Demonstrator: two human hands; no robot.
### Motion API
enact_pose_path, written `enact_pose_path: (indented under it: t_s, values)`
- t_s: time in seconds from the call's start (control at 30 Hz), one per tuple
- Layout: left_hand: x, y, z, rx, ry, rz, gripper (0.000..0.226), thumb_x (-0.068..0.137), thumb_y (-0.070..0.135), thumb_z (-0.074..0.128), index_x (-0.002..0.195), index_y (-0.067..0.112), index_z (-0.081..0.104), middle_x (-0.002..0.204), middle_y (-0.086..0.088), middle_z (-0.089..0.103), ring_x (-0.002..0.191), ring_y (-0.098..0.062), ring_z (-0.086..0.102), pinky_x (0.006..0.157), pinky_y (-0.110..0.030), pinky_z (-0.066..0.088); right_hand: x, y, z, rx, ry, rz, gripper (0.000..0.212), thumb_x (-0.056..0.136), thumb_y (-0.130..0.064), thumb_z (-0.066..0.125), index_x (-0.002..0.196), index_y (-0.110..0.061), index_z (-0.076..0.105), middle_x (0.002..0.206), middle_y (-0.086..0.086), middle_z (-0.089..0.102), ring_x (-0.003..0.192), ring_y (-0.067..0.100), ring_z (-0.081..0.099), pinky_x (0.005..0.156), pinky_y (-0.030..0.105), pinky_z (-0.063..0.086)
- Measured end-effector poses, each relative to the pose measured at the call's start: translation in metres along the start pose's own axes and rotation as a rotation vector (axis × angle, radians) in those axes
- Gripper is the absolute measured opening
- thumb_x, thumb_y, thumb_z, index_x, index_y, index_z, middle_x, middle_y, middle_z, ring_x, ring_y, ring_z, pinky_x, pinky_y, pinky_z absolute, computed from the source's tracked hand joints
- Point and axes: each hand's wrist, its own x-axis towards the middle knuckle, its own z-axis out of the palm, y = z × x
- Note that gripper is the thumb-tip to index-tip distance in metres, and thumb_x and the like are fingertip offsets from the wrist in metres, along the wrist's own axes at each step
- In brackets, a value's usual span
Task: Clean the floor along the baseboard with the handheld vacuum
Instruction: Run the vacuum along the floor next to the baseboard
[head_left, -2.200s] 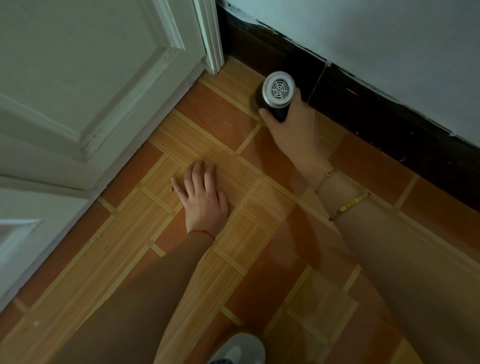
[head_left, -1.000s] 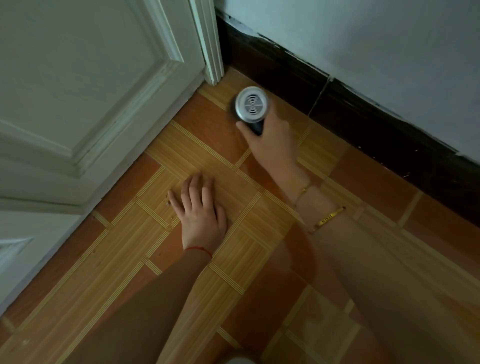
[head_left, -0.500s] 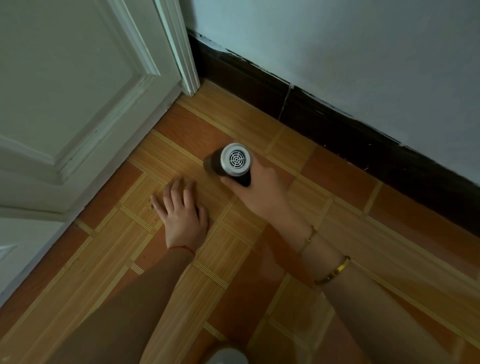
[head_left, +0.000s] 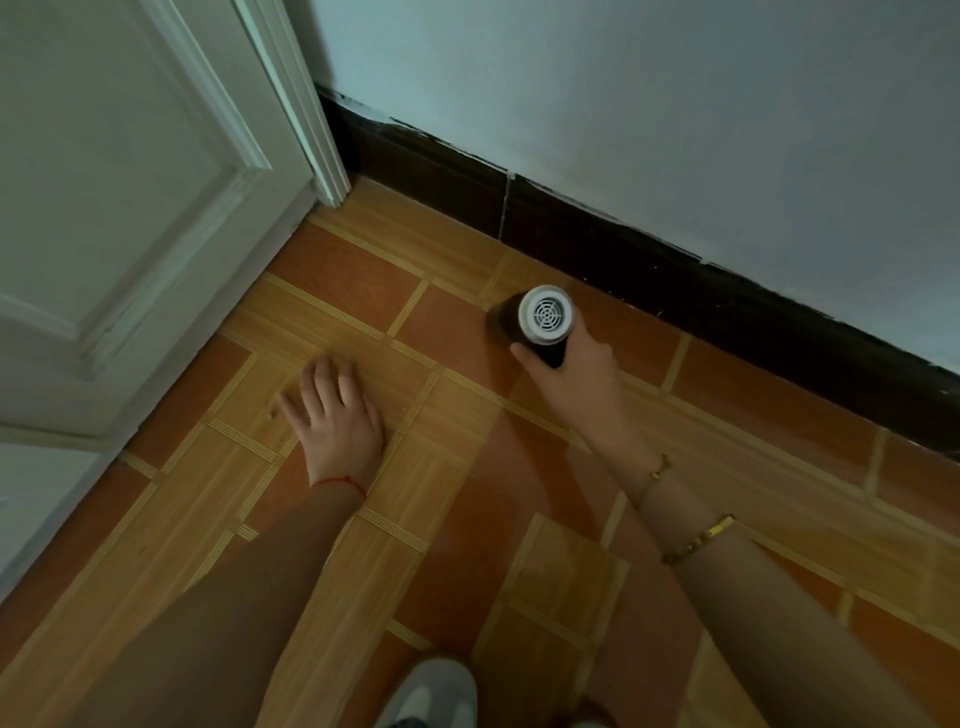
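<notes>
You are gripping the handheld vacuum (head_left: 543, 325) in your right hand (head_left: 576, 374), its long axis pointing floorward just beside the baseboard (head_left: 675, 280), while your left hand (head_left: 335, 421) is lying open, flat.

Vacuum (head_left: 545, 323) on floor (head_left: 363, 301) beside baseboard (head_left: 675, 280)

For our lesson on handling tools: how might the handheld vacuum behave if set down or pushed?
The handheld vacuum looks rigid and round-bodied, so it might roll on the smooth tiled floor. One right hand carries it, suggesting it is fairly light.
</notes>
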Motion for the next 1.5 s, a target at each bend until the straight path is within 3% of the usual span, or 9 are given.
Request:
enact_pose_path:
  t_s: [0.2, 0.3, 0.43, 0.53, 0.8, 0.9, 1.1, 1.3, 1.5]
  values:
    - [0.0, 0.0, 0.001, -0.002, -0.009, -0.008, 0.045, 0.104, 0.025, 0.039, 0.144, 0.005, 0.039, 0.15, -0.023, 0.04, 0.144, -0.041, 0.032, 0.114, -0.07, 0.02, -0.047, -0.004, 0.01, 0.008, -0.209, -0.077, 0.067, 0.086, -0.047, 0.067, 0.144, -0.025, 0.039, 0.124, -0.004, 0.065, 0.109, 0.015, 0.062, 0.088, 0.033, 0.053]
    - [-0.003, 0.003, -0.002, -0.033, 0.005, -0.015, 0.042, 0.103, 0.021, 0.042, 0.142, 0.003, 0.041, 0.148, -0.024, 0.042, 0.143, -0.042, 0.033, 0.114, -0.071, 0.02, -0.067, -0.002, 0.009, 0.029, -0.236, -0.071, 0.064, 0.087, -0.047, 0.067, 0.143, -0.03, 0.04, 0.124, -0.006, 0.064, 0.109, 0.013, 0.061, 0.089, 0.032, 0.052]
    - [-0.015, 0.02, -0.011, -0.082, 0.029, 0.152, 0.042, 0.102, 0.018, 0.045, 0.14, 0.002, 0.044, 0.146, -0.023, 0.046, 0.139, -0.044, 0.039, 0.115, -0.068, 0.023, -0.08, 0.009, 0.001, 0.041, -0.156, 0.001, 0.064, 0.087, -0.05, 0.065, 0.143, -0.031, 0.04, 0.124, -0.008, 0.064, 0.108, 0.013, 0.061, 0.085, 0.03, 0.052]
    - [-0.026, 0.038, -0.014, -0.085, 0.027, 0.313, 0.044, 0.102, 0.023, 0.035, 0.141, 0.006, 0.043, 0.144, -0.02, 0.049, 0.135, -0.041, 0.044, 0.114, -0.066, 0.028, -0.084, 0.023, -0.012, -0.001, -0.053, 0.066, 0.065, 0.087, -0.05, 0.064, 0.143, -0.026, 0.041, 0.12, -0.005, 0.066, 0.105, 0.016, 0.063, 0.081, 0.029, 0.052]
    - [-0.044, 0.068, -0.015, -0.028, -0.102, 0.581, 0.054, 0.096, 0.027, 0.027, 0.144, 0.009, 0.042, 0.147, -0.016, 0.046, 0.14, -0.035, 0.038, 0.117, -0.063, 0.027, -0.106, 0.068, -0.053, 0.071, 0.233, 0.207, 0.07, 0.088, -0.039, 0.068, 0.146, -0.019, 0.036, 0.124, 0.001, 0.064, 0.11, 0.018, 0.062, 0.077, 0.021, 0.044]
    - [-0.047, 0.078, -0.015, -0.024, -0.12, 0.618, 0.053, 0.095, 0.028, 0.028, 0.141, 0.008, 0.045, 0.144, -0.017, 0.049, 0.138, -0.036, 0.04, 0.116, -0.063, 0.028, -0.121, 0.072, -0.053, 0.025, 0.185, 0.193, 0.068, 0.086, -0.044, 0.068, 0.144, -0.021, 0.041, 0.118, -0.007, 0.064, 0.104, 0.01, 0.06, 0.076, 0.02, 0.044]
    - [-0.055, 0.1, -0.011, -0.088, -0.139, 0.664, 0.047, 0.097, 0.028, 0.03, 0.139, 0.011, 0.045, 0.141, -0.018, 0.052, 0.135, -0.037, 0.045, 0.112, -0.066, 0.032, -0.154, 0.073, -0.036, 0.016, -0.005, 0.169, 0.061, 0.085, -0.05, 0.067, 0.136, -0.024, 0.048, 0.118, -0.006, 0.067, 0.104, 0.009, 0.062, 0.078, 0.018, 0.047]
    - [-0.062, 0.114, -0.01, -0.065, -0.164, 0.703, 0.048, 0.1, 0.025, 0.03, 0.145, 0.012, 0.042, 0.15, -0.016, 0.044, 0.141, -0.034, 0.039, 0.117, -0.063, 0.024, -0.171, 0.083, -0.046, 0.0, 0.083, 0.2, 0.066, 0.084, -0.051, 0.067, 0.14, -0.023, 0.046, 0.112, -0.006, 0.069, 0.099, 0.013, 0.065, 0.08, 0.03, 0.056]
    - [-0.072, 0.13, -0.003, -0.087, -0.153, 0.729, 0.045, 0.096, 0.017, 0.047, 0.141, 0.011, 0.047, 0.149, -0.017, 0.045, 0.142, -0.036, 0.038, 0.117, -0.064, 0.024, -0.173, 0.108, -0.072, -0.027, 0.276, 0.346, 0.058, 0.085, -0.05, 0.067, 0.131, -0.02, 0.051, 0.095, -0.01, 0.065, 0.089, 0.012, 0.065, 0.067, 0.026, 0.052]
